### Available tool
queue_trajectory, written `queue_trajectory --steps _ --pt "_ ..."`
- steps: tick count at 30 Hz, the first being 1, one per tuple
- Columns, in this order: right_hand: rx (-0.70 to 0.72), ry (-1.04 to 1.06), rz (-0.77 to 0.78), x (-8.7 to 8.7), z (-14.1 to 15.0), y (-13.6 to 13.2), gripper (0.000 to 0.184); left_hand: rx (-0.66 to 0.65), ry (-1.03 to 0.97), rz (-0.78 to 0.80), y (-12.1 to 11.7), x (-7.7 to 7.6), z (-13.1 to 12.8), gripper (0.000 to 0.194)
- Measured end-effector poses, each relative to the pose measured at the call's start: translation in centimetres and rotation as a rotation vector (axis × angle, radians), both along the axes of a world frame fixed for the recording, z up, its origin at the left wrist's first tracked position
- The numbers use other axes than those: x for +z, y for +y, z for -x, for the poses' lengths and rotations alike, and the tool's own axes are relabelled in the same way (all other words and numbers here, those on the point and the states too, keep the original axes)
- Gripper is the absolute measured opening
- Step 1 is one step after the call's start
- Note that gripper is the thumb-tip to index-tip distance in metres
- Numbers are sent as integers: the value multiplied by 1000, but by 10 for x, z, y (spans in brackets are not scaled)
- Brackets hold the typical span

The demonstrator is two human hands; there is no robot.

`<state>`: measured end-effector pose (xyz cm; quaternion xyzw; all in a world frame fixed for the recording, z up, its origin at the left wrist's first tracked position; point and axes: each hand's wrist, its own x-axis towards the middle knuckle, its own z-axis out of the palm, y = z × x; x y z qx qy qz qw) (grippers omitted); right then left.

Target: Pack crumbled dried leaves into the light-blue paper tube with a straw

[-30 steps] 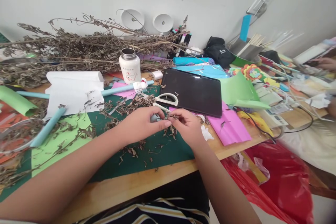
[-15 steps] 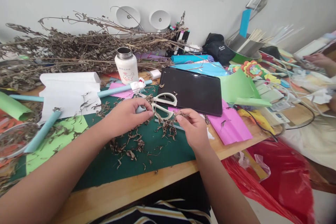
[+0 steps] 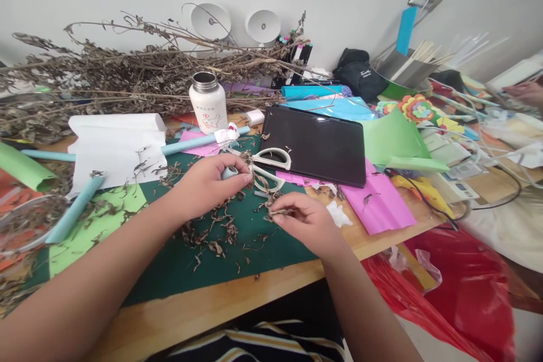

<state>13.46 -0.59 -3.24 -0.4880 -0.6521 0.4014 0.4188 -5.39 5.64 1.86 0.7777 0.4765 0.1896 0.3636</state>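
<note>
My left hand [image 3: 207,181] is closed around a pale blue paper tube [image 3: 229,172], whose round end shows between thumb and fingers. My right hand [image 3: 307,220] pinches some dried leaves [image 3: 278,212] just above the green cutting mat [image 3: 271,251]. White-handled scissors [image 3: 271,178] lie between and beyond my hands, their blades partly hidden. Crumbled dry leaves [image 3: 216,229] are scattered over the mat below my left hand. Another blue tube [image 3: 186,146] lies behind it.
A white open bottle [image 3: 207,104] stands behind the mat, before a heap of dried stems [image 3: 139,65]. A black tablet [image 3: 316,144] lies right of the scissors. Pink paper [image 3: 382,203] and a red plastic bag [image 3: 462,283] are at right. Another person's hand [image 3: 526,92] shows far right.
My right hand has moved left and down, nearer the mat, with the dried leaves still pinched. My left hand keeps its hold on the tube. The view has shifted slightly.
</note>
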Motion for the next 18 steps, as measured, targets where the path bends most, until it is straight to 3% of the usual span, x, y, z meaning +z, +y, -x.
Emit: queue_trajectory --steps 6,10,14,16,18 --pt "-79 168 -9 2 -19 -12 8 -120 282 -128 -1 -9 0 23" --pt "-83 226 113 -6 -20 -22 10 -214 521 -233 -1 -16 -2 23" --pt "-146 162 229 -15 -18 -31 10 -167 763 -299 -3 -15 -3 31" --pt "-148 99 239 -18 -16 -35 10 -172 698 -283 -7 -12 -4 38" --pt "-113 46 217 -19 -14 -37 9 -242 505 -216 -14 -10 -9 47"
